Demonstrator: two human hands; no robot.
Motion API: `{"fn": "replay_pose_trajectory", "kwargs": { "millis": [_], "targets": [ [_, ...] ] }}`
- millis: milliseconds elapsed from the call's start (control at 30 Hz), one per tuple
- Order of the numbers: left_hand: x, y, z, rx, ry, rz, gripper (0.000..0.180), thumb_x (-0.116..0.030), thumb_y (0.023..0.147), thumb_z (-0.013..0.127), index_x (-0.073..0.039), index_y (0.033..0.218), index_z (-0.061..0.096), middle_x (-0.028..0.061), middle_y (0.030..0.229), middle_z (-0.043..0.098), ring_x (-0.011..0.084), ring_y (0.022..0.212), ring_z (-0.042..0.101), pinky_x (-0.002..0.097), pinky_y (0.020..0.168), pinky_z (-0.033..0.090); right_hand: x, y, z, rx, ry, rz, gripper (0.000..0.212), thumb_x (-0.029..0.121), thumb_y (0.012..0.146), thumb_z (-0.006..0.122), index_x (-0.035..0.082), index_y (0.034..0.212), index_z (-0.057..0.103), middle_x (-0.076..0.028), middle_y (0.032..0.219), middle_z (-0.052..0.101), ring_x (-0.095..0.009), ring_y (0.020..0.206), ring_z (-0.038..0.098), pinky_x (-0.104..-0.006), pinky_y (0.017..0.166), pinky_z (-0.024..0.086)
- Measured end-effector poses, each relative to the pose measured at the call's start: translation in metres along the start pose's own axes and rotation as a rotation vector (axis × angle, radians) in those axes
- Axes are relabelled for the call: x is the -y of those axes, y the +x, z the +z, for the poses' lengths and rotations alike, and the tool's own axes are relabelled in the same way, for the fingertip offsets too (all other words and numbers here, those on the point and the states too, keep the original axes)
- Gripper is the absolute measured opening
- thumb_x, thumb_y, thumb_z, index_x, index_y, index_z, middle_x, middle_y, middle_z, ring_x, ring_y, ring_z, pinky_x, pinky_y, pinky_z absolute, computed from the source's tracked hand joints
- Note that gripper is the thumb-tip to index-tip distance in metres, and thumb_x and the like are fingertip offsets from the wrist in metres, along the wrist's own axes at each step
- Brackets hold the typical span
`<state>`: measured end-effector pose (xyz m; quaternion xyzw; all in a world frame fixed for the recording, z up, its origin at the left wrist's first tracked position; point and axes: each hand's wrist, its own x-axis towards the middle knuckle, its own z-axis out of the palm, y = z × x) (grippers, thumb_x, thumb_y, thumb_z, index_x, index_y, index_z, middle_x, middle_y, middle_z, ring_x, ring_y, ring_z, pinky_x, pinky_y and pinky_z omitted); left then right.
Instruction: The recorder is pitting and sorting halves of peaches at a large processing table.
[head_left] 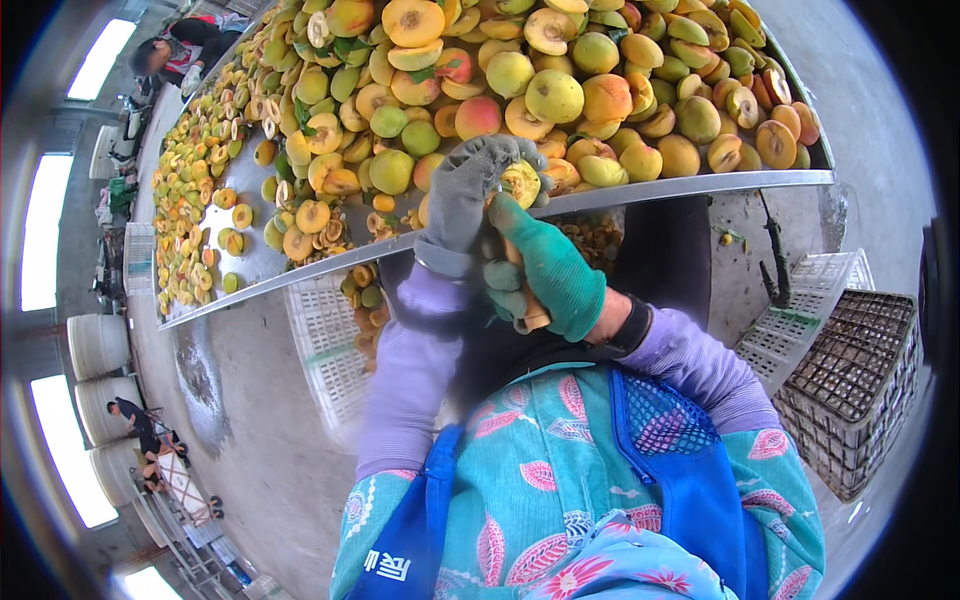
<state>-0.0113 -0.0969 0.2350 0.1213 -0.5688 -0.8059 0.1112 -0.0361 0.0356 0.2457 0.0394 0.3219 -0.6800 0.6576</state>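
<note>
In a grey glove, my left hand (462, 200) is closed around a yellow-green peach (521, 184) just over the metal table's near edge. My right hand (555, 270), wearing a green glove, grips a tool with a wooden handle (536, 318). The handle's butt sticks out below that fist. Its working end is up against the peach, hidden by fingers. Beyond both hands lies a big heap of peaches (555, 95), some whole and some cut in half, a few halves showing brown pits or hollows.
The metal table's raised rim (690, 187) runs across in front of me. Below it at left stands a white crate (325, 350) holding fruit. At right are another white crate (810, 305) and a dirty, dark-meshed crate (850, 380). A person (185, 55) bends by the table's far left end.
</note>
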Motion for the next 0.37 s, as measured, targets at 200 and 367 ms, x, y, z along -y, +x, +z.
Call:
{"fn": "replay_pose_trajectory", "kwargs": {
  "millis": [200, 367],
  "targets": [
    [-0.009, 0.013, -0.025, 0.320, 0.246, -0.074, 0.023, -0.019, 0.093, 0.050, 0.001, 0.093, 0.060, 0.0108, 0.083, 0.063, 0.0199, 0.074, 0.062, 0.0310, 0.070, 0.052, -0.006, 0.002, -0.010, 0.183, 0.087, 0.130, 0.041, 0.055, 0.093, 0.043, 0.015, 0.084, 0.047, 0.005, 0.052, 0.038, -0.009, 0.036, 0.035, -0.0252, 0.036, 0.032],
    [-0.014, 0.005, -0.022, 0.351, -0.013, -0.161, 0.025, -0.024, 0.091, 0.055, 0.000, 0.091, 0.061, 0.0127, 0.085, 0.064, 0.0227, 0.077, 0.064, 0.0333, 0.071, 0.053, -0.010, 0.003, -0.002, 0.140, 0.093, 0.139, 0.043, 0.057, 0.092, 0.043, 0.015, 0.088, 0.048, 0.003, 0.055, 0.041, -0.010, 0.036, 0.038, -0.0266, 0.037, 0.037]
  ]
}}
